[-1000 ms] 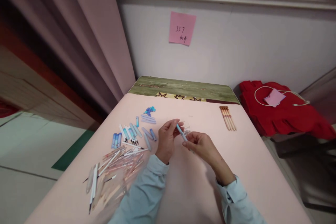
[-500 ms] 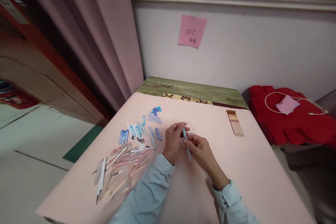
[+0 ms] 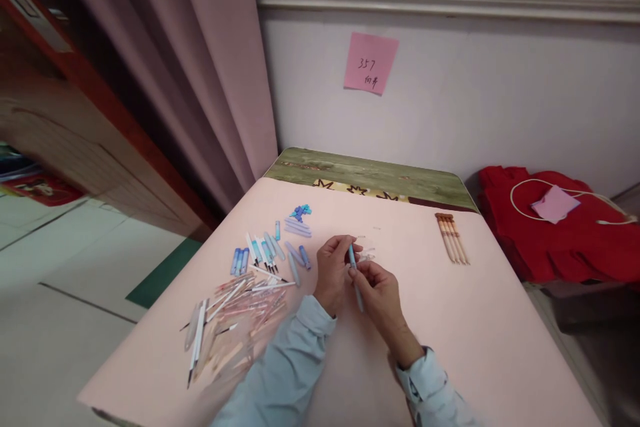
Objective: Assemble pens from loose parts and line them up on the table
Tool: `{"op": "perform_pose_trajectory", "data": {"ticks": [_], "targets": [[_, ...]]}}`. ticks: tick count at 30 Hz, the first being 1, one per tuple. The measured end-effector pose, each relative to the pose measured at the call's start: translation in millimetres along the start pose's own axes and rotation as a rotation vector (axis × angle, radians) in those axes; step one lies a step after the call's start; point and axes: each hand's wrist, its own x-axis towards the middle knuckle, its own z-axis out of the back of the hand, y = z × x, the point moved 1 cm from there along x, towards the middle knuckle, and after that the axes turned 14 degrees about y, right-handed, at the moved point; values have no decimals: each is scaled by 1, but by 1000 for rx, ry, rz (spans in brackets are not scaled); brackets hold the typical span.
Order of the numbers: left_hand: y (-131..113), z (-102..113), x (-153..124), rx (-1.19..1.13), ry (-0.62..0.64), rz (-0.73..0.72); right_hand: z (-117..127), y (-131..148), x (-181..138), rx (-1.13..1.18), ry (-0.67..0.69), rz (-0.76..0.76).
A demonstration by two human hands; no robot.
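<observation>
Both hands meet over the middle of the pink table (image 3: 470, 333). My right hand (image 3: 381, 290) pinches a light blue pen (image 3: 355, 277) that stands nearly upright. My left hand (image 3: 334, 270) grips the pen's upper end with thumb and fingers. Small clear parts (image 3: 367, 253) lie on the table just behind the hands. To the left lies a spread of blue pen parts (image 3: 267, 250), and nearer me a heap of pink and white pen parts (image 3: 235, 313).
A row of brown pens (image 3: 451, 237) lies at the far right of the table. A green wooden surface (image 3: 370, 177) adjoins the far edge. Red cloth (image 3: 555, 233) with a white cable lies to the right, a curtain (image 3: 200, 67) hangs left, and a pink note (image 3: 370, 63) is on the wall.
The hands have drawn closer together and the blue pen has turned from slanted to nearly upright. The camera has shifted, so the whole scene sits further right in view.
</observation>
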Motion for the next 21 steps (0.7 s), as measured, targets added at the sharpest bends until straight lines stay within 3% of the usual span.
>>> {"op": "perform_pose_trajectory", "data": {"ticks": [5, 14, 21], "targets": [[-1, -3, -4, 4, -32, -4, -4, 0, -1, -27, -68, 11], [11, 0, -1, 54, -156, -45, -4, 6, -1, -139, -61, 20], [5, -2, -1, 145, -104, -59, -2, 4, -3, -156, -58, -2]]}}
